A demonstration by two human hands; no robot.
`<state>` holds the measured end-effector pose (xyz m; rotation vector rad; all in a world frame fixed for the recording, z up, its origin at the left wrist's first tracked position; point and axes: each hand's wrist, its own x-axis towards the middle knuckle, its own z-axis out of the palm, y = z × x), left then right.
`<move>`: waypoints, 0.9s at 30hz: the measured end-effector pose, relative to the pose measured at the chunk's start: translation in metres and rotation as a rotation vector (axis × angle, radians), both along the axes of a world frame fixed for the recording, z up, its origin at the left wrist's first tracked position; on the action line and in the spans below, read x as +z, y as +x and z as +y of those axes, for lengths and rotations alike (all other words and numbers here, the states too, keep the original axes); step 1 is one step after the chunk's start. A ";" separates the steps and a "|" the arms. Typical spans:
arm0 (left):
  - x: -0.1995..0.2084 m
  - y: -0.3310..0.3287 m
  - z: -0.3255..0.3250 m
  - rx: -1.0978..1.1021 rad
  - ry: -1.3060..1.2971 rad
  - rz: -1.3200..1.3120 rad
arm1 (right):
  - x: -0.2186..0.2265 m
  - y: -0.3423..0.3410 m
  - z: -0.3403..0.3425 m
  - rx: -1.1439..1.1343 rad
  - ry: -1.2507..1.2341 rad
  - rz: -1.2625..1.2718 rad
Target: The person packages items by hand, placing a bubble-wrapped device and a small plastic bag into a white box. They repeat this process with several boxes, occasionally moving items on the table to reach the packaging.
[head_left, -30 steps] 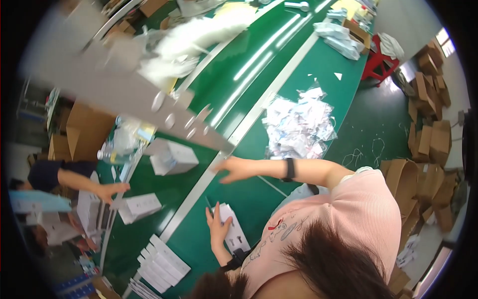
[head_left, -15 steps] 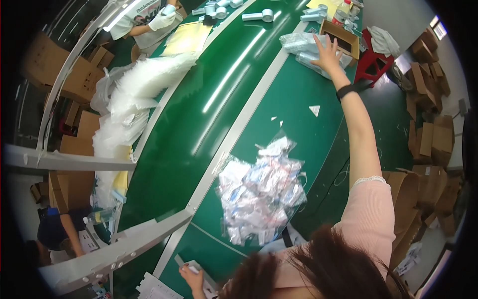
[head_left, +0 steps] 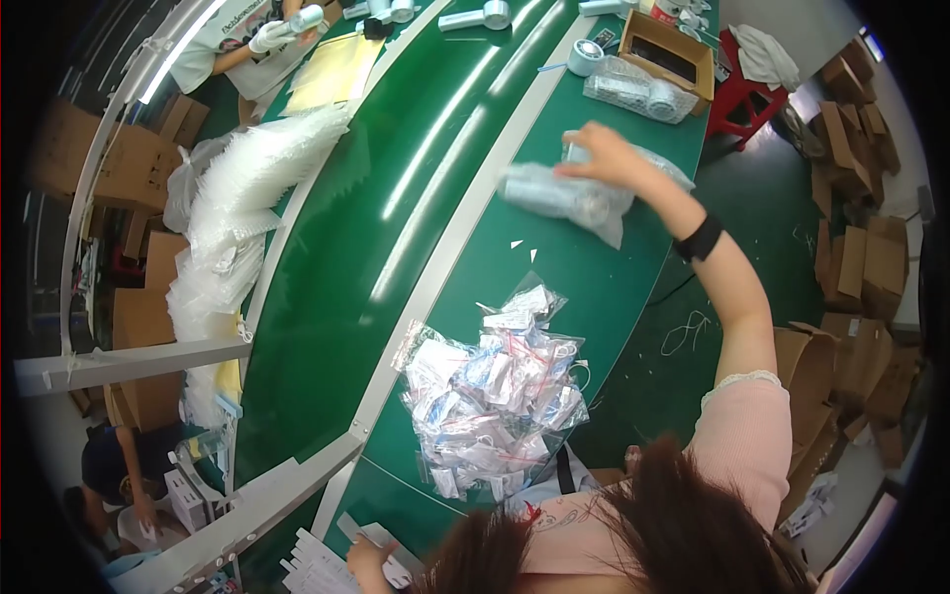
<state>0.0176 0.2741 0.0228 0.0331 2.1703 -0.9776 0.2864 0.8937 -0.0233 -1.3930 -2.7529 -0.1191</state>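
Note:
My right hand (head_left: pixel 606 158) reaches over the green table with fingers bent onto a bubble-wrapped package (head_left: pixel 559 201). A second bubble-wrapped package (head_left: pixel 658 168) lies partly under that hand; motion blurs both, with pale-blue contents showing through. At the lower edge, my left hand (head_left: pixel 368 564) is closed around a small white carton (head_left: pixel 398 566), its fingers partly hidden. Between my hands and close to my body sits a heap of clear plastic bags (head_left: pixel 495 406) with white and blue contents. Another bubble-wrapped package (head_left: pixel 643 91) rests beside an open cardboard box (head_left: pixel 668 49).
A glossy green conveyor (head_left: pixel 396 198) with metal rails runs along the left. Beyond it lies a stack of white bubble bags (head_left: pixel 223 228). A metal frame bar (head_left: pixel 257 505) crosses at lower left. A red stool (head_left: pixel 747 94) stands right of the table. Co-workers' hands work across the conveyor.
My right hand has come back from beside the cardboard box toward me, bringing bubble-wrapped packages along the table. One package stays by the box. My left hand remains at the white carton.

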 end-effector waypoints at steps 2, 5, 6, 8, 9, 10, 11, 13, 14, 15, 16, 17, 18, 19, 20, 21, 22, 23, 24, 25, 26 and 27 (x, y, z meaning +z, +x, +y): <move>0.026 0.000 0.051 -0.110 0.202 -0.246 | -0.002 0.021 0.034 -0.014 -0.054 0.303; 0.075 0.025 0.164 -0.438 0.885 -0.664 | -0.026 0.069 0.104 -0.136 0.092 -0.003; 0.082 0.033 0.210 -0.621 1.057 -0.797 | -0.042 0.093 0.122 -0.198 0.017 -0.070; 0.084 0.049 0.279 -0.887 1.282 -0.811 | -0.055 0.092 0.130 -0.232 0.029 -0.135; 0.076 0.062 0.315 -0.954 1.376 -0.753 | -0.058 0.089 0.131 -0.264 0.052 -0.199; 0.062 0.079 0.354 -1.010 1.486 -0.701 | -0.060 0.092 0.132 -0.305 0.077 -0.269; 0.044 0.092 0.385 -1.173 1.579 -0.593 | -0.060 0.081 0.127 -0.288 0.068 -0.255; -0.012 0.110 0.429 -1.393 1.616 -0.454 | -0.046 0.058 0.110 -0.193 0.096 -0.236; -0.041 0.119 0.446 -1.504 1.546 -0.463 | -0.034 0.052 0.104 -0.153 0.116 -0.229; -0.057 0.130 0.460 -1.615 1.473 -0.486 | -0.026 0.057 0.099 -0.153 0.115 -0.232; -0.072 0.137 0.469 -1.610 1.473 -0.486 | -0.016 0.062 0.093 -0.190 0.056 0.092; -0.083 0.148 0.476 -1.577 1.249 -0.662 | -0.007 0.071 0.085 -0.229 -0.007 0.406; -0.090 0.150 0.478 -1.508 1.010 -0.807 | 0.009 0.067 0.070 -0.208 -0.028 0.406; -0.090 0.147 0.480 -1.475 1.006 -0.801 | 0.033 0.063 0.050 -0.173 -0.356 0.386; -0.088 0.145 0.482 -1.491 1.020 -0.804 | 0.046 0.060 0.032 -0.144 -0.678 0.353; -0.084 0.140 0.482 -1.501 1.035 -0.801 | 0.033 0.057 0.019 -0.120 -0.694 0.343; -0.078 0.142 0.479 -1.528 1.055 -0.803 | 0.015 0.062 0.006 0.000 -0.464 0.169; -0.074 0.142 0.475 -1.508 1.061 -0.782 | 0.004 0.055 -0.004 0.135 -0.226 0.004; -0.069 0.141 0.469 -1.522 1.090 -0.773 | -0.002 0.048 -0.013 0.169 -0.223 0.005; -0.063 0.137 0.463 -1.533 1.126 -0.747 | -0.001 0.035 -0.020 0.085 -0.341 -0.135; -0.053 0.132 0.457 -1.549 1.159 -0.727 | -0.002 0.024 -0.023 -0.009 -0.452 -0.280; -0.043 0.125 0.446 -1.519 1.170 -0.688 | -0.007 0.013 -0.023 0.033 -0.437 -0.284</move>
